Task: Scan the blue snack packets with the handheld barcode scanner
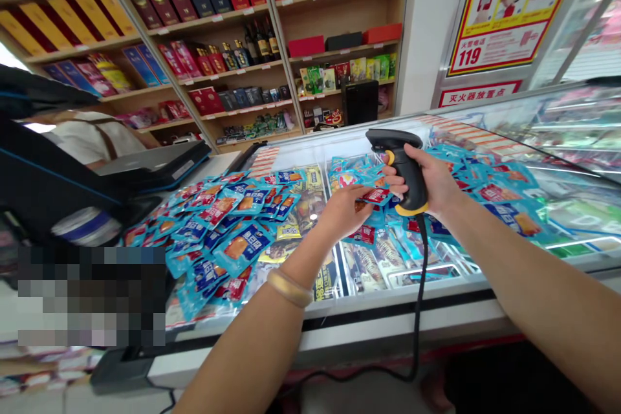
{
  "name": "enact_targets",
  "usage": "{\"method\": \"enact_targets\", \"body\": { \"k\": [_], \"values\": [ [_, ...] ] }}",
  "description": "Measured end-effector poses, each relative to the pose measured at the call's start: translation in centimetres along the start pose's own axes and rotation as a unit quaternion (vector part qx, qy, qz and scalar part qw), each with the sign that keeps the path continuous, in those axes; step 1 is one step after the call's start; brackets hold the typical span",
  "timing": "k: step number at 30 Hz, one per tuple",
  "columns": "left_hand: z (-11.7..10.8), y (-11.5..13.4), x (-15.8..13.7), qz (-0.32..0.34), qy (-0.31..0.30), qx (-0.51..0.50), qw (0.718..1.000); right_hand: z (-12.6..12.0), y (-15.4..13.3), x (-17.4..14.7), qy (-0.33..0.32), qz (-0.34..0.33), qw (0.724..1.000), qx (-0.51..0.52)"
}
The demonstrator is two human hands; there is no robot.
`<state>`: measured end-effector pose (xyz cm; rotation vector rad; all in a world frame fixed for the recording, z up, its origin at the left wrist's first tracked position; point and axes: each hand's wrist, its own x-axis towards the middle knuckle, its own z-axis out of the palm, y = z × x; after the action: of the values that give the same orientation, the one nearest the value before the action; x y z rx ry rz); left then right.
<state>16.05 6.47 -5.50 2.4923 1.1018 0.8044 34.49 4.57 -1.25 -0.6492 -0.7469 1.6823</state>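
My right hand (431,174) is wrapped round a black and yellow barcode scanner (410,171), its head pointing left and its cord hanging down over the counter's front edge. My left hand (347,210) pinches a small red and blue snack packet (376,196) just left of the scanner, the fingers partly hidden behind the palm. Below that packet lies another red packet (363,235). A heap of blue and red snack packets (242,246) covers the left of the glass top; more blue packets (504,191) lie to the right, behind my right wrist.
The packets rest on a glass-topped freezer (388,304) with wrapped goods inside. A dark checkout screen (48,142) stands at the left. A person in a white top (92,136) is behind it. Shelves (213,19) of boxes and bottles line the back.
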Motion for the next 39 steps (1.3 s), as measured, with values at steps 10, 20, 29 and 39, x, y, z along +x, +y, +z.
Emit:
{"method": "enact_targets", "body": {
  "k": [10, 20, 29, 39],
  "values": [
    [-0.8, -2.5, 0.5, -0.23, 0.255, -0.265, 0.901, -0.1, 0.0, -0.2, -0.01, -0.009, 0.999, -0.044],
    [-2.6, -3.0, 0.5, -0.305, 0.361, -0.452, 0.757, -0.6, 0.9, -0.2, -0.055, 0.1, 0.988, -0.106],
    [-2.7, -3.0, 0.4, -0.292, 0.372, -0.418, 0.776, -0.8, 1.2, -0.1, -0.069, 0.124, 0.98, -0.142],
    [-2.5, -3.2, 0.4, -0.277, 0.356, -0.414, 0.79, -1.1, 1.4, 0.2, -0.071, 0.109, 0.982, -0.136]
  ]
}}
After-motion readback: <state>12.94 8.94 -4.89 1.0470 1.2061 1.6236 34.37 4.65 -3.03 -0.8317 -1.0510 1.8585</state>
